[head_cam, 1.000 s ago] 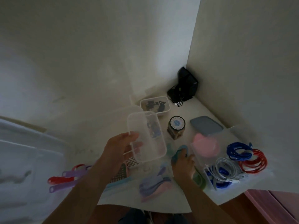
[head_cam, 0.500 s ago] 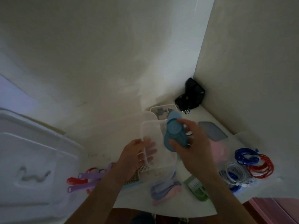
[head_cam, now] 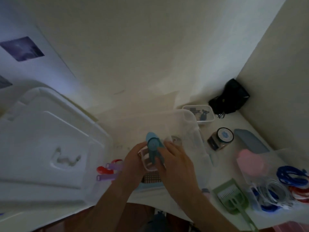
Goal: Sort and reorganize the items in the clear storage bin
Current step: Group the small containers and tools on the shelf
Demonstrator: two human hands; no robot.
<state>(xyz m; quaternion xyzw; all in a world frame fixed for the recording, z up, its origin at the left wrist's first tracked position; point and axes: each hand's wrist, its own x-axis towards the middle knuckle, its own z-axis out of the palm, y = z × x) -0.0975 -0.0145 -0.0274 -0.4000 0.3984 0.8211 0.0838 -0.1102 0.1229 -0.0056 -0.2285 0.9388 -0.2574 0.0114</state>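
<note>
My left hand (head_cam: 133,163) grips a small clear plastic container (head_cam: 148,160) from its left side. My right hand (head_cam: 173,163) holds a blue teardrop-shaped gadget with a round dial (head_cam: 154,146) against the container's open top. Both hands meet over the near end of the large clear storage bin (head_cam: 189,129), which stands in the middle of the white table. Inside the bin, under my hands, lies a dark grid-like piece (head_cam: 151,178).
The bin's big white lid (head_cam: 50,136) lies at left, with red and purple clips (head_cam: 108,169) beside it. To the right: a small tray of black clips (head_cam: 200,113), a jar (head_cam: 220,138), a grey lid (head_cam: 250,141), a pink item (head_cam: 250,161), a green brush (head_cam: 232,196), coiled cables (head_cam: 284,186). A black bag (head_cam: 230,97) fills the corner.
My right hand picked the blue gadget up off the table and brought it to the small container. My left hand lowered that container towards the bin. The view swung right.
</note>
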